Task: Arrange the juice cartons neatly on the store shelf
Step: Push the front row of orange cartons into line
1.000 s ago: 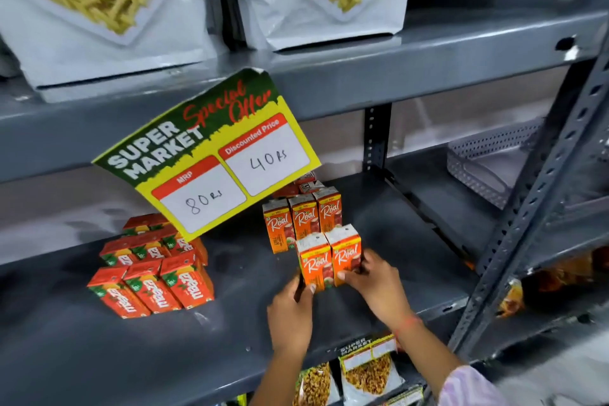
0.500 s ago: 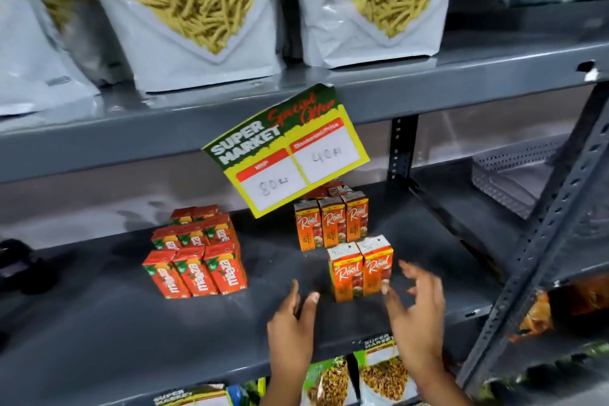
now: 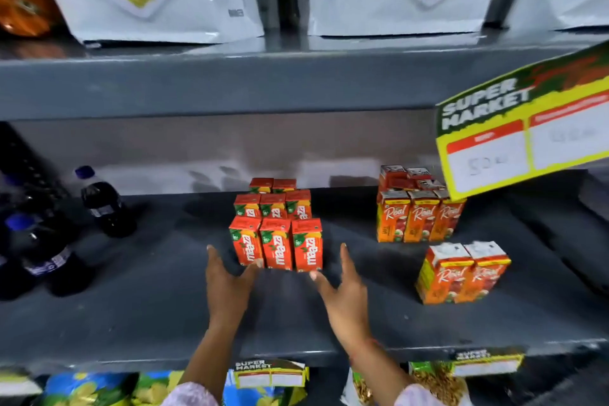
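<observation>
both hands have left the pair of orange real juice cartons [image 3: 463,273] and moved left – the left hand [image 3: 227,287] and right hand [image 3: 346,293], spread and empty, now flank the red maaza juice cartons [image 3: 276,242], so that block looks next for straightening. grey metal shelf [image 3: 131,300], dark cola bottles [image 3: 105,204] far left.

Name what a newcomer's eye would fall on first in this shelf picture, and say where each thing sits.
First, the red Maaza cartons packed in rows mid-shelf, with the left hand and right hand open just before them. Next, the tilted yellow price sign hanging upper right, above the orange Real cartons.
</observation>
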Demonstrator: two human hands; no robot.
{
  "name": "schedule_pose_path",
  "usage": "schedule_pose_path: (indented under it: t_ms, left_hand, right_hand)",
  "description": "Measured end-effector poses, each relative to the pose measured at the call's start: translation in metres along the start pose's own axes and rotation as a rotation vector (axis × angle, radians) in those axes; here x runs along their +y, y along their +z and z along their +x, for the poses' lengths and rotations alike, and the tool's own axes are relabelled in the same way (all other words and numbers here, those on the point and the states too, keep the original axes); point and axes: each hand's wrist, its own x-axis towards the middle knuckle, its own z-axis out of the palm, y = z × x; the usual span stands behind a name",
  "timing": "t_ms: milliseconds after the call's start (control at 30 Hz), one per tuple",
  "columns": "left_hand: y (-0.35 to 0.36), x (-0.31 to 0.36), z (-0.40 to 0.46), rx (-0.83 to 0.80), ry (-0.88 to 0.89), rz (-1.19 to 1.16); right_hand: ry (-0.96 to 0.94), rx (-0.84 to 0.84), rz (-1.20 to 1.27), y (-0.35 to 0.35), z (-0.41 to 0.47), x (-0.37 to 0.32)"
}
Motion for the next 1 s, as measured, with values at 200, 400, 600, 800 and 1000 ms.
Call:
schedule_pose_path:
  t_ms: [200, 400, 600, 800, 1000]
  left_hand:
    - [0.010, -0.004, 0.013, -0.101, 0.077, -0.048]
    - [0.016, -0.002, 0.007, -0.036, 0.096, -0.031]
    - [0.018, -0.004, 0.008, -0.015, 0.093, 0.010]
    - [0.012, -0.005, -0.007, -0.032, -0.042, 0.048]
    - [-0.004, -0.012, -0.033, -0.035, -0.077, 0.031]
  right_hand:
    - [0.052, 0.014, 0.065, 0.042, 0.020, -0.017]
    - [0.076, 0.072, 0.076, 0.056, 0.020, -0.021]
    - [0.119, 0.074, 0.051, 0.052, 0.030, -0.025]
    - [0.168, 0.054, 0.036, 0.048, 0.016, -0.027]
    - [0.177, 0.045, 0.006, 0.040, -0.018, -0.025]
